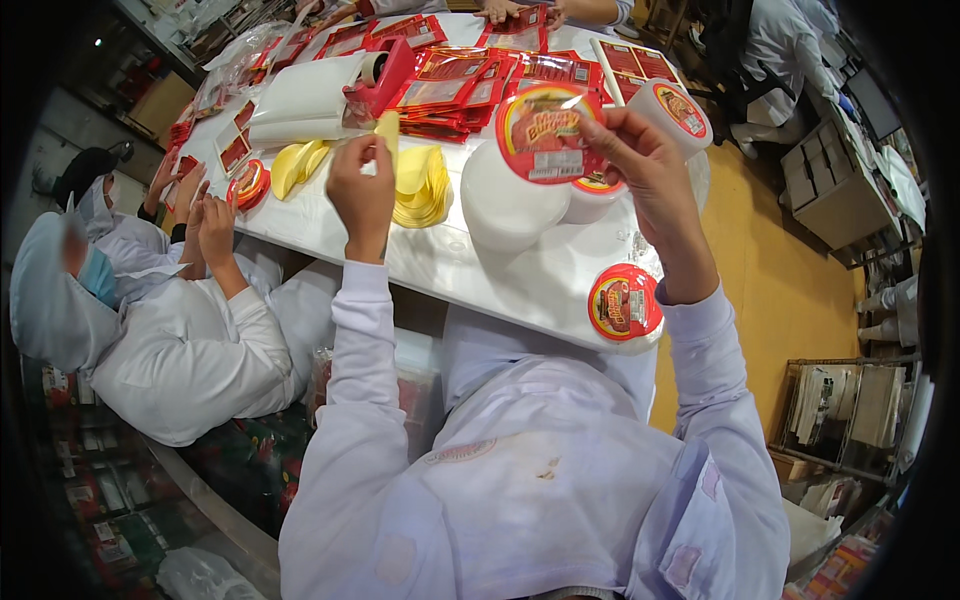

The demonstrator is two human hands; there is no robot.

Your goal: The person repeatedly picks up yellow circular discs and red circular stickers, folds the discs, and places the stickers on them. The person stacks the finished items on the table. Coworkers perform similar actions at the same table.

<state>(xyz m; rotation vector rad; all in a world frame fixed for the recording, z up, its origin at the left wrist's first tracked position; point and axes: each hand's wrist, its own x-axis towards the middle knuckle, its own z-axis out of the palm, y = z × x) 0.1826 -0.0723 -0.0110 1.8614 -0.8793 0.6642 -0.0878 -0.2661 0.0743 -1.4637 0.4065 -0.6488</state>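
My right hand (650, 165) holds up a round red and yellow label (535, 130), pinched at its right edge between thumb and fingers. My left hand (360, 190) is closed, with a thin yellow sheet (388, 130) seen nearly edge-on at its fingertips. Just right of that hand lies a stack of yellow round sheets (425, 195), with a second yellow stack (296, 170) on its other side. Below the raised label is a white round stack or tub (505, 205); its exact kind is unclear. Further round red labels (625, 305) lie near the table's front right edge.
Red printed pouches (450, 85) cover the far part of the white table (440, 265). A red tape dispenser (390, 85) stands by a white roll (310, 90). A co-worker (180, 340) sits close on my left; another person's hands (520, 12) are across the table.
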